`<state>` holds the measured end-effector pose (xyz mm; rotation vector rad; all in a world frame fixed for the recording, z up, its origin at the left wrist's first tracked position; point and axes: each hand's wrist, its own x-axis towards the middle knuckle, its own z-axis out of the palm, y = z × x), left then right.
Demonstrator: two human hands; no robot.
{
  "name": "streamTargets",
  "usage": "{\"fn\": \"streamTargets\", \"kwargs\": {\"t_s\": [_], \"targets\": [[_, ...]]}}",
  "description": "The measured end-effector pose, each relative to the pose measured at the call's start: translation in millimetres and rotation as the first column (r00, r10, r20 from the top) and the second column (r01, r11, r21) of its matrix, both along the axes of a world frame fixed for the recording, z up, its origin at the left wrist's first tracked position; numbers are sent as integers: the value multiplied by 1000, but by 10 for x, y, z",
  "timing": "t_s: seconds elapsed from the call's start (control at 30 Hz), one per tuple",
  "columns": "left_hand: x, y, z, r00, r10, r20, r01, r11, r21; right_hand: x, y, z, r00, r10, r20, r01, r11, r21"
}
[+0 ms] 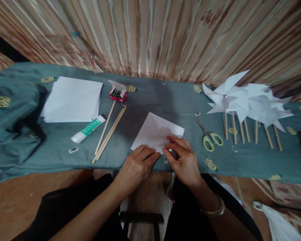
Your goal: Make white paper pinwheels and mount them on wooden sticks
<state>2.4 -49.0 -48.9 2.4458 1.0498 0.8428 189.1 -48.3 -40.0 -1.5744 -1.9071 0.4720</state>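
Note:
A square sheet of white paper (150, 134) lies turned at an angle near the front edge of the cloth, with a crease line running in from its top corner. My left hand (139, 164) is closed at its lower left edge, fingers and thumb pressed together on the paper. On the lower right side, my right hand (183, 157) pinches the paper's edge between thumb and fingertips. Some of the paper's lower right edge is hidden by that hand. Green-handled scissors (209, 135) rest to the right of the paper, blades pointing away.
On the left are a stack of white paper (72, 100), a glue stick (89, 129), wooden sticks (111, 135) and an open red box of small dark pins (118, 93). Several paper pinwheels (230, 95) on sticks lie at right. A curtain (155, 40) hangs behind the grey-green cloth (185, 100).

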Motion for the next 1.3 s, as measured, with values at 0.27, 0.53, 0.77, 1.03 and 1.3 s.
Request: {"fn": "streamTargets", "kwargs": {"t_s": [0.27, 0.53, 0.77, 1.03, 1.3], "targets": [[22, -7, -22, 1000, 14, 27, -14, 1000, 5, -17, 0, 4, 1000, -5, 17, 5, 1000, 17], [30, -1, -9, 999, 29, 37, -29, 1000, -12, -16, -2, 0, 1000, -6, 27, 5, 1000, 24], [46, 17, 7, 999, 33, 31, -32, 999, -16, -16, 4, 2, 999, -3, 43, 2, 1000, 21], [52, 16, 0, 998, 57, 24, -56, 998, -25, -33, -7, -9, 998, 1, 67, -4, 999, 51], [59, 22, 6, 998, 58, 29, -57, 998, -19, -40, -16, -17, 980, 72, 186, -107, 977, 185]]}}
